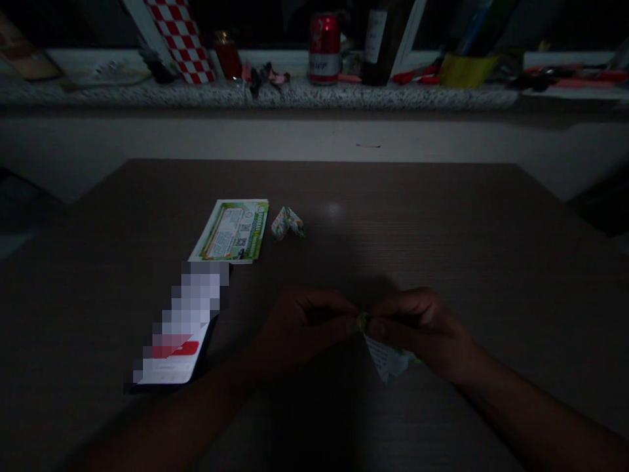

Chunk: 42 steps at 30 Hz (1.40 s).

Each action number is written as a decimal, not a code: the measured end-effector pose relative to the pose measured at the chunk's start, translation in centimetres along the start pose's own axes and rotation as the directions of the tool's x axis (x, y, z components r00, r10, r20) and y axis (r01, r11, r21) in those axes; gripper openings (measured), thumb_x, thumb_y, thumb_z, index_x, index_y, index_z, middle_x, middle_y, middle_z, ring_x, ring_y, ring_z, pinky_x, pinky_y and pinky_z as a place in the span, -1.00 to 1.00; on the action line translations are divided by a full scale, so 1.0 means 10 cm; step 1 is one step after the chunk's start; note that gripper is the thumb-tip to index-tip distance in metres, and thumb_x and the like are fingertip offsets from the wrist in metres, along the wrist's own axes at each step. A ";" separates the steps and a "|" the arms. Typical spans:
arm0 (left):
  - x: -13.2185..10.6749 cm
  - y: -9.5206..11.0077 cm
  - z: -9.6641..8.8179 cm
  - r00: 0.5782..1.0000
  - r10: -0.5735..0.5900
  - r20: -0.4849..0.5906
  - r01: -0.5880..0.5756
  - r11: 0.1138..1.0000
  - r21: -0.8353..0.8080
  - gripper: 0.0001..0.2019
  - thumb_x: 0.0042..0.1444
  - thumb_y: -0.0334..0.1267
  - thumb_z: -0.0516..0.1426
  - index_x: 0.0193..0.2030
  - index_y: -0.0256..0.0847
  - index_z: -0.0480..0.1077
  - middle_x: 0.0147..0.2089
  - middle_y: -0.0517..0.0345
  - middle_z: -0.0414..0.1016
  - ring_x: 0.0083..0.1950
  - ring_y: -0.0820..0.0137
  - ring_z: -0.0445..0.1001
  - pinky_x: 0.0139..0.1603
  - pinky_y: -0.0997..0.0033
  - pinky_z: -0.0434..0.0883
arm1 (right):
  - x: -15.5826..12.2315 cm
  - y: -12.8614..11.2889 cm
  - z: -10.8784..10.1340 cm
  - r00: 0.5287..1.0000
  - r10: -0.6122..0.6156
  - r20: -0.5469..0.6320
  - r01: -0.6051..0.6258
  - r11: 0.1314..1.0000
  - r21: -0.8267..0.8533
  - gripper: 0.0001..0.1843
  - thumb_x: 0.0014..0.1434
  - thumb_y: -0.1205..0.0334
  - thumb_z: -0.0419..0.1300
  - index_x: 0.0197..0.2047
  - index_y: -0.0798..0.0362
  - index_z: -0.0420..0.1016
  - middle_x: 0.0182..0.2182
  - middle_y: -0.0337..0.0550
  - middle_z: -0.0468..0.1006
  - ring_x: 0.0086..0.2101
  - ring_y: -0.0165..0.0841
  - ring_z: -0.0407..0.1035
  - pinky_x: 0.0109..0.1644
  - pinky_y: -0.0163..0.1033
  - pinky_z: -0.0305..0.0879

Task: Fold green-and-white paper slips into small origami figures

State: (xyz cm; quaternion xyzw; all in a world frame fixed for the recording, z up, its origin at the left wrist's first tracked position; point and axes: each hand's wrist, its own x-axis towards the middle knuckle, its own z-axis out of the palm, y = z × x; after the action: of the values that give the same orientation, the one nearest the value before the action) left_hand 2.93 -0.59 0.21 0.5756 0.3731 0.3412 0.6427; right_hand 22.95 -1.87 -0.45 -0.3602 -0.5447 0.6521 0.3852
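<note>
My left hand [307, 328] and my right hand [420, 328] meet over the near middle of a dark wooden table [442, 229]. Both pinch a small piece of folded printed paper [388, 357], whose white pointed part hangs below my right fingers. A finished small folded paper figure [287, 223] lies farther back on the table. Beside it on the left lies a flat stack of green-edged printed paper sheets [233, 231].
A lit phone [179, 334] lies at the near left of the table. Behind the table runs a speckled stone ledge [344, 97] with a red can [324, 47], a dark bottle [381, 42], a red-and-white checked box [183, 39] and other clutter. The room is dim.
</note>
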 end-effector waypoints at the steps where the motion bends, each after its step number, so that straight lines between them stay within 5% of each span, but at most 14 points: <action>1: 0.00 0.00 0.00 1.000 0.008 -0.005 -0.008 1.000 0.022 -0.91 0.02 -0.29 0.25 -0.38 -0.26 0.56 -0.42 0.14 0.52 -0.42 0.47 0.41 -0.45 0.54 0.31 | 0.00 0.00 0.00 1.000 -0.007 -0.004 0.007 1.000 -0.013 -0.84 0.10 0.25 0.29 -0.46 0.15 0.58 -0.67 -0.32 0.32 -0.64 -0.56 0.07 -0.61 -0.41 0.02; 12: -0.02 0.01 0.07 0.988 0.108 -0.110 -0.074 0.958 0.278 -0.94 -0.04 -0.43 0.19 -0.44 -0.27 0.52 -0.47 0.20 0.52 -0.44 0.49 0.44 -0.43 0.55 0.34 | 0.01 -0.01 0.08 0.980 -0.180 -0.078 0.153 0.949 -0.276 -0.84 0.13 0.32 0.26 -0.47 0.15 0.56 -0.63 -0.28 0.43 -0.61 -0.54 0.24 -0.58 -0.43 0.14; 22: -0.02 -0.04 0.08 0.982 0.113 -0.150 -0.068 0.958 0.278 -0.95 -0.06 -0.41 0.18 -0.45 -0.27 0.49 -0.48 0.20 0.51 -0.45 0.48 0.43 -0.45 0.56 0.34 | -0.02 0.05 0.07 0.918 -0.396 0.001 0.346 0.801 -0.488 -0.87 0.17 0.38 0.22 -0.41 0.13 0.57 -0.57 -0.20 0.48 -0.54 -0.45 0.34 -0.51 -0.34 0.24; 31: -0.01 -0.01 0.07 0.987 0.085 -0.135 -0.047 0.964 0.262 -0.96 -0.09 -0.41 0.17 -0.51 -0.29 0.45 -0.52 0.22 0.43 -0.49 0.52 0.35 -0.49 0.59 0.28 | -0.03 0.02 0.09 0.883 -0.463 0.078 0.431 0.732 -0.528 -0.86 0.17 0.42 0.19 -0.41 0.14 0.53 -0.57 -0.20 0.45 -0.53 -0.45 0.31 -0.49 -0.32 0.21; 42: 0.00 0.04 0.08 0.970 0.233 -0.071 -0.194 0.914 0.356 -0.92 -0.17 -0.51 0.14 -0.54 -0.30 0.43 -0.54 0.24 0.38 -0.52 0.55 0.31 -0.52 0.62 0.23 | -0.03 0.03 0.10 0.880 -0.466 0.088 0.427 0.697 -0.576 -0.90 0.14 0.45 0.21 -0.42 0.16 0.48 -0.56 -0.20 0.43 -0.52 -0.47 0.31 -0.46 -0.36 0.20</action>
State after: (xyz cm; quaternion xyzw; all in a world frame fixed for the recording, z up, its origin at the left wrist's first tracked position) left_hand 3.67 -0.95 0.62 0.6969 0.3976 0.3701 0.4682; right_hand 22.15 -2.61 -0.59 -0.3377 -0.7749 0.3294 0.4207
